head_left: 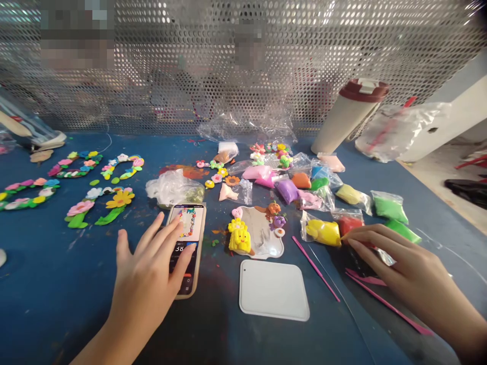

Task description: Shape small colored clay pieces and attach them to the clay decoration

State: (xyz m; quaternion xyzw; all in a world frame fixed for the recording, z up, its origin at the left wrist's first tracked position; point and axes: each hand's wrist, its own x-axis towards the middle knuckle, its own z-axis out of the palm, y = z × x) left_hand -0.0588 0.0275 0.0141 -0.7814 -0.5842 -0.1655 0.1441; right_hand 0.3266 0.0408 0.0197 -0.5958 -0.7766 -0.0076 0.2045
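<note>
My left hand (154, 268) is spread, its fingertips over a lit phone (190, 271) that shows a picture of a decorated frame. At the right, the fingers of my right hand (352, 241) are pinched together at the edge of a bag of yellow clay (323, 232), beside a bag of red clay (350, 222); what they pinch is too small to tell. Between my hands lies a clay-decorated frame (262, 238) with a smiling yellow figure (240, 239). Nearer to me is a plain white plate (274, 290).
Pink tools (315, 268) lie beside the plate. Several clay bags (287, 190) and small clay flowers (232, 180) are behind. Decorated clay rings (124, 167) stand at left. A tumbler (346, 114) and a plastic bag (395, 132) stand back right, before a perforated metal screen (182, 76).
</note>
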